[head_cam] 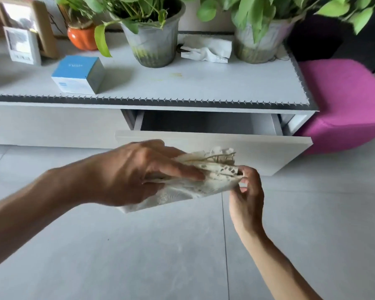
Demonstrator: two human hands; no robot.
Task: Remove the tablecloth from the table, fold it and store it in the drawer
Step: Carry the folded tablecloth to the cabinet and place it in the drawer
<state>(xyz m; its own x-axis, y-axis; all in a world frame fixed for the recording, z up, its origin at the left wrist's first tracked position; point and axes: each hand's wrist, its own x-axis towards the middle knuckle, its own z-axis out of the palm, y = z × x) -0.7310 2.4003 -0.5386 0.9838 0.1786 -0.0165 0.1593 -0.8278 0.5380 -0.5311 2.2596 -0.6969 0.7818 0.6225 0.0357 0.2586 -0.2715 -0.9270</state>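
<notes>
The folded tablecloth [206,180] is clamped by left hand [136,174] fingers and apparently pinched by the right hand [246,191]; the folds could be lost if dropped carelessly into the open drawer [212,146].

Folded tablecloth [206,180] partly hidden under the left hand [139,176], drawer [206,124] floor out of sight behind its front panel, far plants [139,9] cut off by the top edge, blue box [78,74] lettering unreadable

There are two hands [139,176], one folded tablecloth [206,178], one open drawer [214,146], three potted plants [154,40], one blue box [79,74], one pink stool [342,102].
</notes>
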